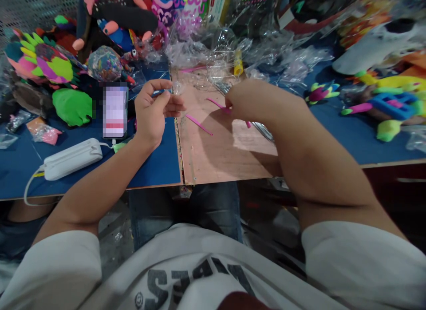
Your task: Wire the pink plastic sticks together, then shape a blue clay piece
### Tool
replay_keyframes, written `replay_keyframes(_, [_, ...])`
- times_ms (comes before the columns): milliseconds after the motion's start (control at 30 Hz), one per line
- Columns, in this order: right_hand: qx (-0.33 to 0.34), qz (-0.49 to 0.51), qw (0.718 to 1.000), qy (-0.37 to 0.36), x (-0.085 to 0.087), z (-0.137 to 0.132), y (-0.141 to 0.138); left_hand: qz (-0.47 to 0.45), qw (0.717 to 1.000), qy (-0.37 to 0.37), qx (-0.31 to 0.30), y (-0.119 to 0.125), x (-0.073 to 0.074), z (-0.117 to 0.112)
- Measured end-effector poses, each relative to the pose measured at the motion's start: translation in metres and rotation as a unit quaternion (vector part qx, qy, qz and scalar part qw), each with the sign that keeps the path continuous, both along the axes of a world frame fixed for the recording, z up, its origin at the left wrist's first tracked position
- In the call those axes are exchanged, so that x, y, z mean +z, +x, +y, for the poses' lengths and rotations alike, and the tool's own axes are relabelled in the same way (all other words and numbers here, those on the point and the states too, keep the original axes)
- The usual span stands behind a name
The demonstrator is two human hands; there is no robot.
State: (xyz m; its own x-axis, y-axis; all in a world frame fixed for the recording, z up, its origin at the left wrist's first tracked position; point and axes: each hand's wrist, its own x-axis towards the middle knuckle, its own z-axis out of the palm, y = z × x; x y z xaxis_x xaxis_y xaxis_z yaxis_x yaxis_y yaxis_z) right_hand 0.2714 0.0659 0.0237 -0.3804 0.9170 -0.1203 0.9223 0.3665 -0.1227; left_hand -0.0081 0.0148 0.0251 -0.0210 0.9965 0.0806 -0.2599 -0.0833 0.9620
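Observation:
My left hand (153, 111) is raised over the blue table top (156, 163), its fingers pinched on a small piece of clear plastic (176, 88). My right hand (248, 101) is closed over the bare wooden board (216, 154) and grips a thin pink stick (218, 105) that pokes out to the left. A second pink stick (199, 124) lies loose on the board between the hands. A bundle of metal rods (262, 130) shows under my right wrist.
A phone (115, 110) stands left of my left hand, with a white power bank (71, 158) and cable near the front edge. Colourful plush toys (43, 63) pile up at the back left and right (392, 103). Crumpled clear bags (233, 48) lie behind the board.

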Motion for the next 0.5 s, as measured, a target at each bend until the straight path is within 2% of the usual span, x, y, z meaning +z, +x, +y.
replay_keyframes(100, [-0.014, -0.132, 0.991, -0.010, 0.014, -0.005, -0.014, 0.010, 1.000, 0.013, -0.006, 0.002, 0.000, -0.003])
replay_keyframes(200, [-0.006, -0.132, 0.991, -0.026, 0.021, -0.009, -0.021, 0.016, 1.000, 0.010, -0.014, 0.004, 0.000, -0.005])
replay_keyframes(367, [-0.044, -0.109, 0.992, 0.036, 0.017, -0.010, -0.027, 0.008, 0.999, 0.005, -0.039, 0.004, -0.001, -0.009])
replay_keyframes(500, [-0.026, -0.068, 0.996, 0.058, 0.021, -0.014, -0.039, 0.001, 0.999, -0.032, -0.039, 0.006, 0.000, -0.011])
